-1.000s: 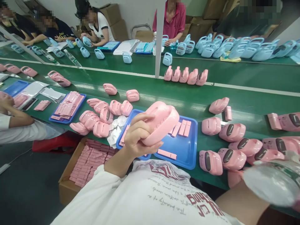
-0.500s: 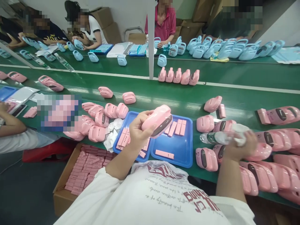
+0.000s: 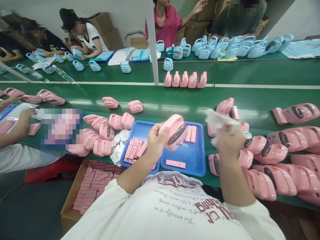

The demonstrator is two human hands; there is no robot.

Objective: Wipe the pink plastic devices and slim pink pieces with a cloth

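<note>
"How are the hands placed?"

"Apart. The left hand (image 3: pixel 155 139) is gripping a pink handled casing (image 3: pixel 172 128) by its side; the right hand (image 3: pixel 231 135) is apparently clasping a white cloth (image 3: pixel 213 117), though blur is hiding the exact grip."

"And where is the casing resting?"

"It isn't resting; the left hand is holding it up, seemingly over the right-hand blue tray (image 3: pixel 192 161)."

"Any tips for handling it well?"

"That side grip is working nicely, leaving the dark oval window (image 3: pixel 178 132) uncovered. I'd be bunching the cloth into a flat pad, since its loose end is flaring out and might be snagging on the handle. Light pressure would probably be suiting that finish."

"How is it looking?"

"Glossy and rounded, with the window slanting upward to the right and small dark marks showing beneath."
</note>
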